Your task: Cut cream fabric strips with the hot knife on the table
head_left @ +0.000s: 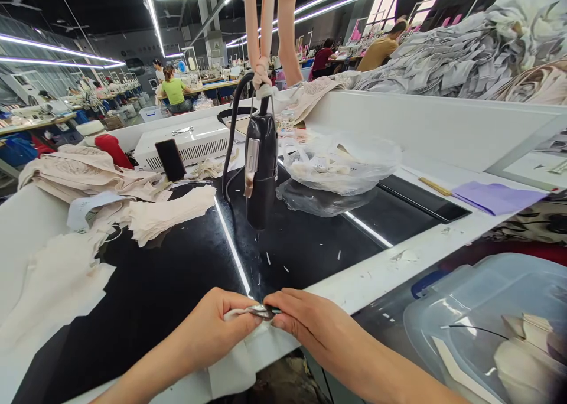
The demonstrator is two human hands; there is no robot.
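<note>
Near the front edge of the black-topped table [168,274], my left hand [221,321] is closed, pinching a folded piece of white fabric [234,313]. My right hand [310,324] meets it fingertip to fingertip, closed on a small dark metal tool [267,311]. The tool's shiny end touches the fabric beside my left thumb; its exact kind is too small to tell. Just beyond both hands, a black handheld machine [261,173] hangs on knotted pale fabric strips [261,67].
Pale cut fabric pieces [172,215] lie at the left, near a phone [170,159] and a white vented box [190,144]. A clear plastic bag [341,162] sits behind the machine. A translucent bin [478,286] stands at right. Several people work at distant tables.
</note>
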